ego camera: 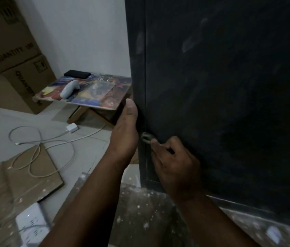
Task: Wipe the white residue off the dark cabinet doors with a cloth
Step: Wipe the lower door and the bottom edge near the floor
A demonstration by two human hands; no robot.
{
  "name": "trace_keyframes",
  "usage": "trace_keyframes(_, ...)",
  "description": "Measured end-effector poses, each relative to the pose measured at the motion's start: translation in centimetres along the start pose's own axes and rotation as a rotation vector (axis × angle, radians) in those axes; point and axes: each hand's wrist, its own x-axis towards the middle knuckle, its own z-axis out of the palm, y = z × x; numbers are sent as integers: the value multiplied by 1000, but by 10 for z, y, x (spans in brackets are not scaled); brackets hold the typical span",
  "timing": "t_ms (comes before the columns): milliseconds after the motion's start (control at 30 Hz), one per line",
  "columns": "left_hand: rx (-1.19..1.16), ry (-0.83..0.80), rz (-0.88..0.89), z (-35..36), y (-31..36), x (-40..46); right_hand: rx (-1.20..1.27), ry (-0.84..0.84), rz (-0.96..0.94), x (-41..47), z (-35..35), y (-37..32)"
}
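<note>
Dark cabinet door [229,97], seen from the head camera, filling the right half of the view; pale smears of white residue [187,44] show on its upper panel. Left hand [125,130] — fingers wrapped round the cabinet's left edge, thumb upward — grips the frame. Right hand [175,163] is curled at a small metal ring latch [146,138] on the door's left margin, apparently pinching it, though blur obscures the contact. No cloth can be made out in either hand. Behind, left: a low table with a colourful top [85,93], stacked cardboard boxes [12,56], and a white charger cable [42,148] looped on the floor.
</note>
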Motion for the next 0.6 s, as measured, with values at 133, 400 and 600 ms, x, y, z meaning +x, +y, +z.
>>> trace_keyframes(133, 12, -97, -60, -3, -16, -4, 89, -28, 32, -7, -1, 3)
trace_keyframes(400, -114, -256, -110, -13, -24, 0, 334, 215, 76, 1, 17, -4)
trace_keyframes(600, -52, -270, -172, -16, -36, -8, 76, -297, 221, -34, 48, 11)
